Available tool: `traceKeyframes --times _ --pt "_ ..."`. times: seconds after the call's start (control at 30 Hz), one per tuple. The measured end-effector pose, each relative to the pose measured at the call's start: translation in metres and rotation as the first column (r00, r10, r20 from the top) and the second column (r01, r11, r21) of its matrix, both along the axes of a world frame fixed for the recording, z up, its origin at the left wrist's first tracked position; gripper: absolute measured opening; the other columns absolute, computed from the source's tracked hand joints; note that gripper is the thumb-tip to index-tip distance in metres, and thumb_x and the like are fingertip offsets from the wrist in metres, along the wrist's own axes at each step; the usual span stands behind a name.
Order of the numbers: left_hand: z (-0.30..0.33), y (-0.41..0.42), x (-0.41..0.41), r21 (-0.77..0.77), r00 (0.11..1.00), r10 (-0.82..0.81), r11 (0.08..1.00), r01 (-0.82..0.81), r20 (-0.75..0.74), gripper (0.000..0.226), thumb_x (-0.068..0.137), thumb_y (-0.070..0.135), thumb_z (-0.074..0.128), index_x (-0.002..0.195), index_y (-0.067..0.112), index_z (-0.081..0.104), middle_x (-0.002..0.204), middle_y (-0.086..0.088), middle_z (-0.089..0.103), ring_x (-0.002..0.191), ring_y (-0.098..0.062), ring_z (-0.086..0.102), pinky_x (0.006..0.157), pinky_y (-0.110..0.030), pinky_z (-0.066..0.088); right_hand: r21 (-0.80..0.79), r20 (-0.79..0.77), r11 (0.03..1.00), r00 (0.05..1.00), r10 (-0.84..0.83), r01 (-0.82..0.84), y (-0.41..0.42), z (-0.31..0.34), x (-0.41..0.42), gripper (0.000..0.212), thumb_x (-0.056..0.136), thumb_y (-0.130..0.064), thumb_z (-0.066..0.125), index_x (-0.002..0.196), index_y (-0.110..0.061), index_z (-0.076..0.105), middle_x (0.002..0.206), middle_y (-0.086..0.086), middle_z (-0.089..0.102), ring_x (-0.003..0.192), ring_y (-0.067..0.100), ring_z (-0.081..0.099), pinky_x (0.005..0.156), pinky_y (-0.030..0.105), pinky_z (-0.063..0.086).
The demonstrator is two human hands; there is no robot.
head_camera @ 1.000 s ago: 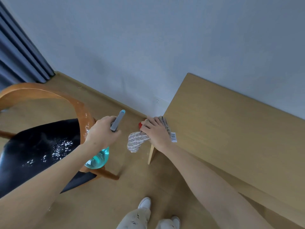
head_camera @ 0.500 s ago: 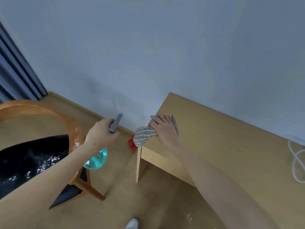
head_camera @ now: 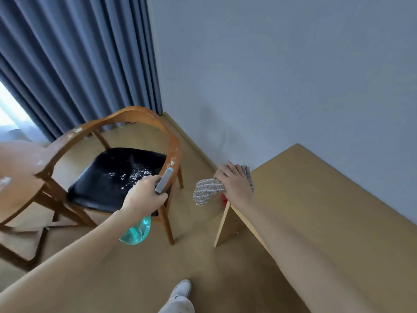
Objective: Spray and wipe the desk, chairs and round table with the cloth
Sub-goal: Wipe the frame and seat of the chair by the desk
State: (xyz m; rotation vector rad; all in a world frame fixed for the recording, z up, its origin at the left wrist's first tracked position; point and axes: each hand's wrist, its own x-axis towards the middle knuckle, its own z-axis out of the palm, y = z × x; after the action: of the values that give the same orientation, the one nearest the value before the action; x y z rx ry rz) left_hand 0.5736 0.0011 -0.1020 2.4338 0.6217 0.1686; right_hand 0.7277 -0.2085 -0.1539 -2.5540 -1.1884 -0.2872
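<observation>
My left hand (head_camera: 144, 197) grips a teal spray bottle (head_camera: 136, 232) by its grey head, held beside the chair's right arm. The wooden chair (head_camera: 135, 116) has a black seat (head_camera: 112, 177) flecked with white spray droplets. My right hand (head_camera: 234, 181) lies on a grey striped cloth (head_camera: 206, 192) at the left corner of the light wooden desk (head_camera: 327, 211), fingers laid over it. Part of the cloth hangs off the desk's edge.
A round wooden table (head_camera: 20, 172) shows at the far left, blurred. Blue-grey curtains (head_camera: 79, 59) hang behind the chair. A small red object (head_camera: 224, 199) sits below the desk corner. My shoe (head_camera: 181, 289) is on the wooden floor at the bottom.
The view has swung left, bringing the chair and curtains fully in. My right hand stays on the cloth at the desk corner. My left hand still holds the bottle.
</observation>
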Motion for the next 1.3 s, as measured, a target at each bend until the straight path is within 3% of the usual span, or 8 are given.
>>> traceKeyframes --times 0.07,0.17,0.23,0.4,0.67,0.8,1.1,1.3 --pt "-0.001 0.009 -0.019 0.02 0.998 0.055 0.998 -0.055 -0.009 0.023 0.076 0.01 0.059 0.066 0.026 0.045 0.072 0.002 0.054 0.067 -0.024 0.054 0.058 -0.033 0.043 0.003 -0.015 0.999 0.999 0.051 -0.051 0.018 0.002 -0.01 0.048 0.059 0.014 0.075 0.098 -0.013 0.068 0.129 0.008 0.058 0.127 0.03 0.034 0.1 0.053 0.04" --pt "-0.01 0.028 -0.043 0.044 0.992 0.128 0.991 -0.127 -0.017 0.008 0.074 0.013 0.06 0.08 0.018 0.058 0.082 0.002 0.058 0.077 -0.023 0.056 0.068 -0.037 0.048 -0.036 -0.056 0.991 0.99 0.13 -0.132 0.048 0.001 -0.02 0.046 0.075 0.017 0.06 0.111 -0.011 0.065 0.141 0.008 0.048 0.139 0.035 0.029 0.113 0.053 0.023" --pt "-0.02 0.042 -0.052 0.039 0.986 0.161 0.987 -0.159 -0.047 0.014 0.074 0.015 0.06 0.088 0.018 0.061 0.087 0.002 0.06 0.081 -0.023 0.058 0.073 -0.04 0.05 -0.06 -0.058 0.985 0.986 0.159 -0.163 0.066 -0.001 -0.023 0.046 0.08 0.015 0.056 0.115 -0.013 0.063 0.144 0.007 0.045 0.141 0.034 0.025 0.116 0.051 0.018" --pt "-0.041 0.075 -0.052 0.005 0.964 0.168 0.985 -0.17 -0.206 0.005 0.075 0.018 0.056 0.08 0.017 0.055 0.08 -0.001 0.061 0.07 -0.023 0.06 0.059 -0.031 0.048 -0.117 -0.062 0.98 0.987 0.152 -0.158 0.1 0.0 -0.016 0.049 0.083 0.011 0.053 0.122 -0.017 0.059 0.15 0.002 0.036 0.144 0.029 0.017 0.118 0.046 0.011" --pt "-0.077 0.125 -0.009 -0.096 0.923 -0.002 0.995 -0.038 -0.384 0.006 0.077 0.017 0.053 0.075 0.014 0.048 0.069 0.0 0.056 0.054 -0.017 0.053 0.049 -0.022 0.038 -0.15 -0.035 0.987 0.998 0.045 -0.049 0.133 -0.005 0.018 0.043 0.078 0.008 0.063 0.114 -0.016 0.064 0.145 0.003 0.044 0.141 0.031 0.026 0.114 0.044 0.017" --pt "-0.083 0.142 0.01 -0.095 0.908 -0.059 0.995 0.021 -0.415 0.012 0.077 0.016 0.053 0.087 0.011 0.056 0.075 0.0 0.058 0.054 -0.015 0.055 0.05 -0.022 0.04 -0.166 -0.06 0.986 0.998 -0.025 0.015 0.135 -0.012 0.027 0.042 0.076 0.011 0.063 0.11 -0.014 0.065 0.141 0.005 0.048 0.137 0.034 0.031 0.11 0.046 0.024" --pt "-0.096 0.142 0.037 -0.054 0.835 -0.136 0.99 0.127 -0.533 0.007 0.081 0.019 0.047 0.079 0.013 0.05 0.075 -0.002 0.06 0.049 -0.018 0.058 0.057 -0.028 0.052 -0.162 -0.093 0.982 0.989 -0.113 0.097 0.13 -0.025 0.045 0.039 0.069 0.011 0.069 0.099 -0.014 0.069 0.132 0.008 0.057 0.13 0.038 0.042 0.104 0.051 0.033" --pt "-0.096 0.146 0.055 -0.052 0.878 -0.094 0.996 0.078 -0.469 0.004 0.083 0.018 0.048 0.08 0.017 0.05 0.074 0.004 0.056 0.05 -0.013 0.058 0.049 -0.022 0.044 -0.208 -0.114 0.973 0.986 -0.124 0.099 0.121 -0.023 0.061 0.038 0.079 0.003 0.066 0.113 -0.015 0.064 0.142 0.004 0.047 0.139 0.03 0.028 0.113 0.043 0.018"
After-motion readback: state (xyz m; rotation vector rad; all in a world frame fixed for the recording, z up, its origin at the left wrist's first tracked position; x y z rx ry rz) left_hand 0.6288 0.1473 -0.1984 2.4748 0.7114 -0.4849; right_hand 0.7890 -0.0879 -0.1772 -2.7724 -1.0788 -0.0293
